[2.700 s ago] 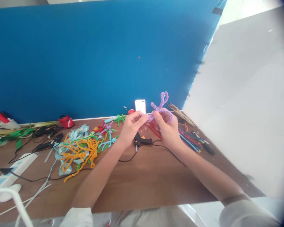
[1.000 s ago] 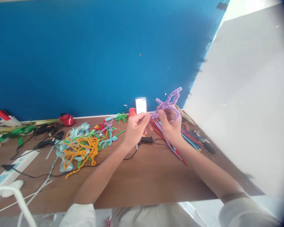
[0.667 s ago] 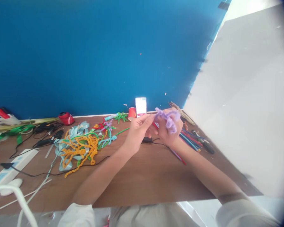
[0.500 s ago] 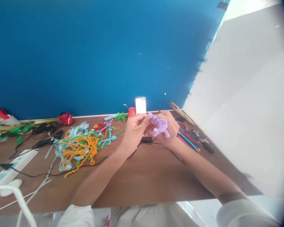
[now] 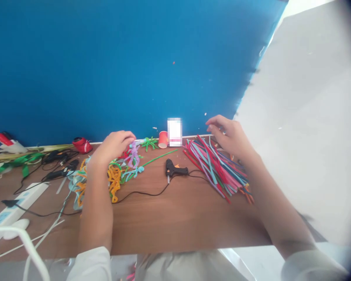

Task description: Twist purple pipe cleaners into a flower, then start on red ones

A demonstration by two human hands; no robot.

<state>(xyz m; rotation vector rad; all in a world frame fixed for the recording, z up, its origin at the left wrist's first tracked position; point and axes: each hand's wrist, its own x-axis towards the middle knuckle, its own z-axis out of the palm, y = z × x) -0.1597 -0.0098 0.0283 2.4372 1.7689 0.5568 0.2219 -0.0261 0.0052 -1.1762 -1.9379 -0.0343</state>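
Note:
On the left, my left hand [image 5: 112,146] is over the pile of bent pipe cleaners. Its fingers are curled at the top of a purple pipe-cleaner piece [image 5: 133,155], which hangs among the others. An orange twisted pipe-cleaner piece [image 5: 114,177] and a light blue one [image 5: 134,171] lie just below. My right hand [image 5: 226,132] hovers above a bundle of straight pipe cleaners [image 5: 213,166] in pink, red, blue and purple. Its fingers are loosely bent and apart, with nothing visible in them.
A black hot glue gun [image 5: 175,168] lies mid-table, its cord running left. Behind it are a red paper cup [image 5: 163,139] on its side and a phone [image 5: 174,132] leaning near the blue wall. A white power strip [image 5: 17,212] and cables occupy the left.
My hands were together in the middle around the purple piece; they have separated. The left carried it to the pile, and the right moved over the straight pipe cleaners. The glue gun is now uncovered.

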